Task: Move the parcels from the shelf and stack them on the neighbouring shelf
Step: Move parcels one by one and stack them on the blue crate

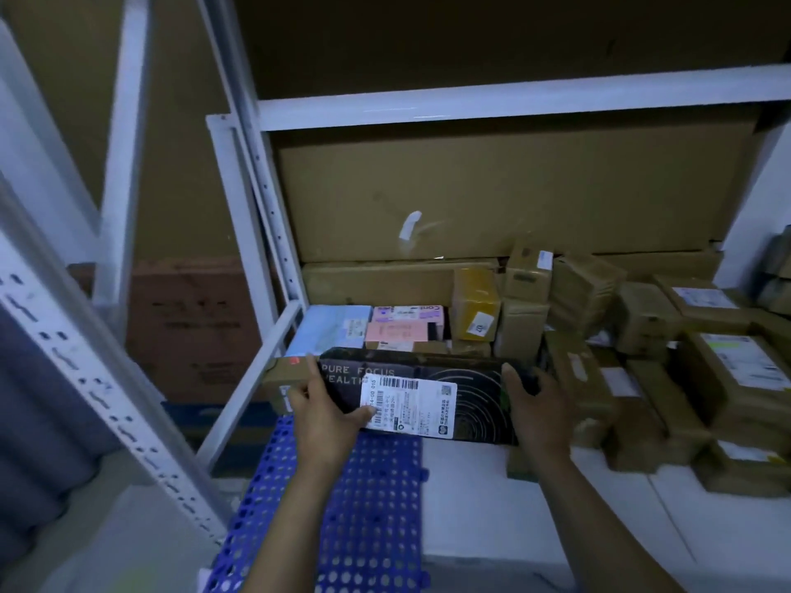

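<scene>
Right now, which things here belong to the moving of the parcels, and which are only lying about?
Job: black parcel, held by left hand and right hand; brown parcels on the shelf; pink parcels behind.
Lying about: blue perforated mat; large cardboard sheet at the back; reddish carton at left.

I see long parcel [411, 395] crosswise at shelf [492, 528] front, left hand [325, 415] gripping left end, right hand [535, 404] gripping right end. Mat [376, 507] on shelf before it. Small parcels [402, 327] behind, parcel pile [642, 378] right, flat carton [492, 199] rearmost.
</scene>
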